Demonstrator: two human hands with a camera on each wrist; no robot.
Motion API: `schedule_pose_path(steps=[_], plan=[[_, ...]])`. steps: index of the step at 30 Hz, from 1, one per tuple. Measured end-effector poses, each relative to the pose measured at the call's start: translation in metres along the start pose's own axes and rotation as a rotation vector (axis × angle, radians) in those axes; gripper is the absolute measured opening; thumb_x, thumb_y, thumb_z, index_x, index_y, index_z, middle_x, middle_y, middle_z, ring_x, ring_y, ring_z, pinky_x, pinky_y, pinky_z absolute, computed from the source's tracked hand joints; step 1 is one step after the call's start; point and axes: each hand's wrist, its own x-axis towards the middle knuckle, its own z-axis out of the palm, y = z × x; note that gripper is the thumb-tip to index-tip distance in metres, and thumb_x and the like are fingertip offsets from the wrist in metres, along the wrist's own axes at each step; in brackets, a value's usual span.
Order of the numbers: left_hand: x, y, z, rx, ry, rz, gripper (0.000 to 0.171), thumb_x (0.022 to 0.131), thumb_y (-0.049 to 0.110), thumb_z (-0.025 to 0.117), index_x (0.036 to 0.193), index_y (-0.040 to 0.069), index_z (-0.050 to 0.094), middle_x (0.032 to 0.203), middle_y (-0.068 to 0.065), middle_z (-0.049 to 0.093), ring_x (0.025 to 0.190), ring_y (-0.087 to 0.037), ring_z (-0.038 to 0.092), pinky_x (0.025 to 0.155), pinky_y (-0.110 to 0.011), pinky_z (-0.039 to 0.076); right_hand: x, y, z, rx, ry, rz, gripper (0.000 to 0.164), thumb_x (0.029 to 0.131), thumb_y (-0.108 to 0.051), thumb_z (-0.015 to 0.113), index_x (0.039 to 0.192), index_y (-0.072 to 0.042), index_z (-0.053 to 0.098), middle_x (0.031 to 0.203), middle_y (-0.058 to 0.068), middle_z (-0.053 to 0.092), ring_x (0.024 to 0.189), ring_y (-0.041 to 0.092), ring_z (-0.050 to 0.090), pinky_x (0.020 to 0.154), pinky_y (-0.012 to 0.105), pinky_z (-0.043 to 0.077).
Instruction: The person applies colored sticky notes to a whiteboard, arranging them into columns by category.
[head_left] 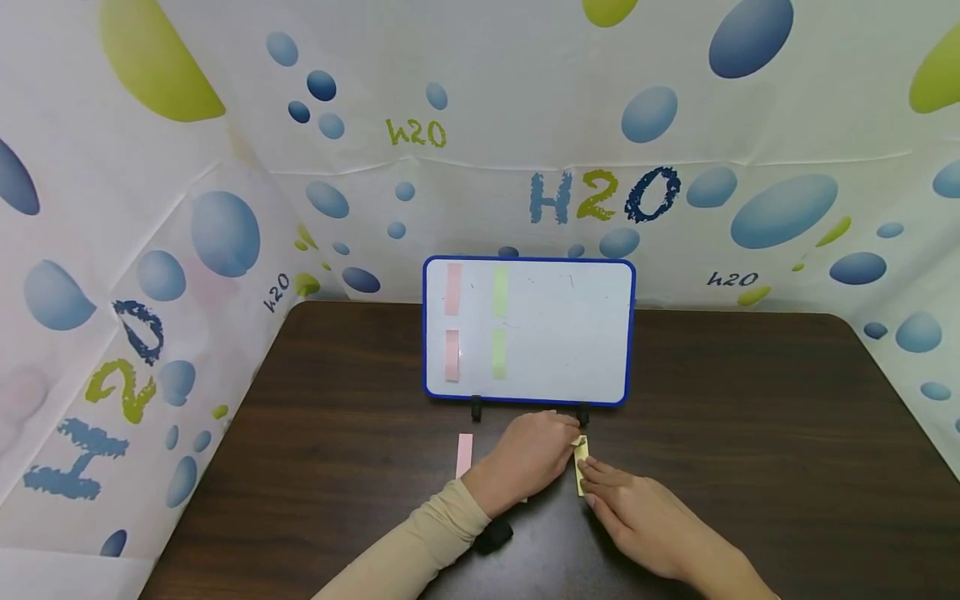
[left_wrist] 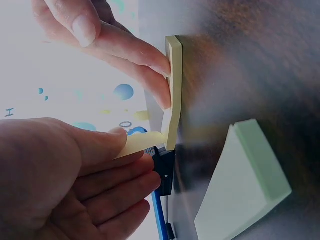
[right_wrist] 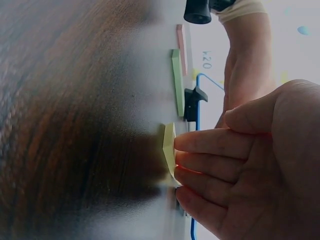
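Observation:
A narrow pad of yellow sticky notes (head_left: 580, 478) lies on the table in front of the whiteboard. My left hand (head_left: 527, 454) pinches the end of its top yellow strip (left_wrist: 141, 143) between thumb and index finger, and the strip lifts and bends away from the pad's far end. With straight fingers, my right hand (head_left: 648, 518) presses on the near part of the same pad. To the left of it lie a green pad (left_wrist: 245, 182), mostly hidden under my left hand in the head view, and a pink pad (head_left: 464, 456).
A blue-framed whiteboard (head_left: 558, 333) stands upright at the back of the table on black feet (head_left: 476, 408). Two pink strips (head_left: 452, 356) and two green strips (head_left: 499, 354) stick to its left half. Behind rises a printed backdrop (head_left: 487, 208). Dark wooden tabletop (head_left: 300, 467) spreads to both sides.

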Motion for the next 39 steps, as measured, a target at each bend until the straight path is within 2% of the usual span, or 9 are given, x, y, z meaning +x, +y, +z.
schedule_pose_path(steps=[9, 17, 26, 30, 34, 39], plan=[[-0.002, -0.002, -0.003, 0.009, 0.016, 0.005, 0.019, 0.098, 0.015, 0.066, 0.112, 0.015, 0.079, 0.116, 0.004, 0.076, 0.111, -0.011, 0.071, 0.092, -0.024, 0.06, 0.001, -0.001, -0.001, 0.007, 0.003, 0.0, 0.039, 0.109, -0.028, 0.046, 0.13, -0.005, 0.07, 0.144, 0.012, 0.062, 0.134, 0.024, 0.059, 0.103, 0.048, 0.055], [-0.003, -0.005, -0.012, 0.029, 0.036, 0.004, 0.021, 0.097, 0.017, 0.069, 0.115, 0.013, 0.078, 0.12, 0.003, 0.076, 0.114, -0.011, 0.07, 0.096, -0.024, 0.058, 0.001, -0.002, 0.0, -0.006, 0.022, -0.002, 0.036, 0.108, -0.026, 0.049, 0.13, -0.007, 0.071, 0.142, 0.01, 0.063, 0.135, 0.023, 0.059, 0.104, 0.047, 0.055], [-0.004, -0.007, -0.01, 0.041, 0.092, 0.017, 0.023, 0.097, 0.018, 0.069, 0.118, 0.015, 0.077, 0.121, 0.003, 0.075, 0.113, -0.011, 0.07, 0.095, -0.024, 0.058, 0.001, -0.001, 0.0, -0.01, 0.044, -0.028, 0.035, 0.107, -0.025, 0.051, 0.13, -0.008, 0.071, 0.141, 0.009, 0.064, 0.133, 0.023, 0.06, 0.103, 0.047, 0.056], [-0.004, -0.008, -0.01, 0.027, 0.144, 0.04, 0.023, 0.095, 0.015, 0.07, 0.118, 0.014, 0.077, 0.123, 0.003, 0.075, 0.116, -0.012, 0.07, 0.1, -0.024, 0.056, 0.0, -0.001, 0.0, -0.01, 0.047, -0.034, 0.036, 0.108, -0.026, 0.05, 0.13, -0.008, 0.07, 0.141, 0.009, 0.064, 0.133, 0.024, 0.061, 0.102, 0.048, 0.056], [-0.004, -0.011, -0.009, 0.035, 0.218, 0.094, 0.025, 0.094, 0.013, 0.071, 0.119, 0.012, 0.076, 0.127, 0.001, 0.073, 0.121, -0.013, 0.068, 0.109, -0.025, 0.051, 0.0, -0.002, -0.001, -0.005, 0.028, -0.01, 0.037, 0.108, -0.028, 0.049, 0.131, -0.008, 0.07, 0.142, 0.009, 0.063, 0.134, 0.024, 0.06, 0.103, 0.048, 0.055], [-0.001, -0.015, -0.007, 0.105, 0.36, 0.146, 0.027, 0.09, 0.01, 0.074, 0.118, 0.009, 0.076, 0.126, -0.001, 0.074, 0.12, -0.014, 0.069, 0.111, -0.026, 0.049, -0.001, -0.002, 0.0, -0.012, 0.037, -0.008, 0.036, 0.108, -0.028, 0.05, 0.13, -0.008, 0.071, 0.141, 0.009, 0.064, 0.134, 0.024, 0.06, 0.103, 0.048, 0.055]])
